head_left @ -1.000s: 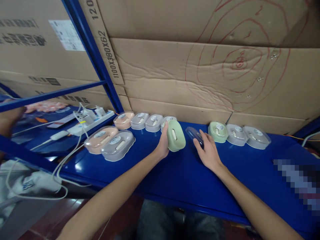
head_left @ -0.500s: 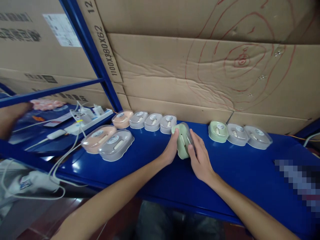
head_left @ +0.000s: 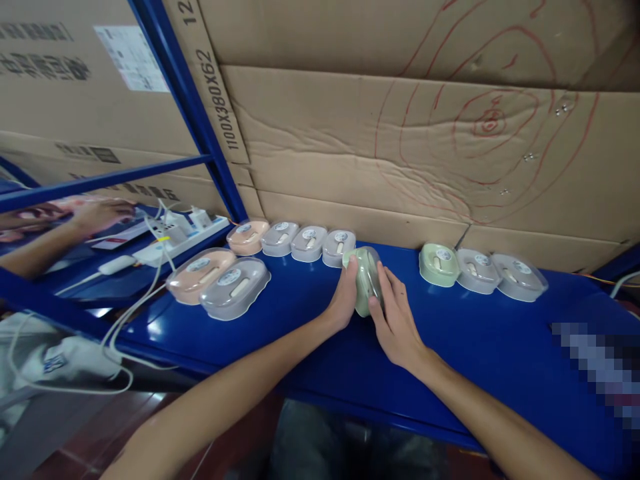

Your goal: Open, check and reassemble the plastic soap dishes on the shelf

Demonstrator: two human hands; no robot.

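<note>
Between my two hands is a small rounded green plastic box (head_left: 364,300) with a clear lid, tilted on its side over the blue table. My left hand (head_left: 343,293) grips its left side, the thumb along the edge. My right hand (head_left: 395,313) presses the clear lid from the right, fingers along its outer face. The lid lies over the green base; whether it is latched I cannot tell. Behind my left hand, a grey box (head_left: 339,248) of the same kind stands at the end of a short row.
Further left are a peach box (head_left: 200,273) and a larger grey box (head_left: 236,290). A green box (head_left: 439,267) and two grey ones stand at the back right. Cardboard (head_left: 320,133) walls the back. Another person's hand (head_left: 103,215) is beyond the power strip (head_left: 185,243).
The clear lid has swung in closer over the green base, my right fingers moving left with it. At the left, another person's hands have moved further into view.
</note>
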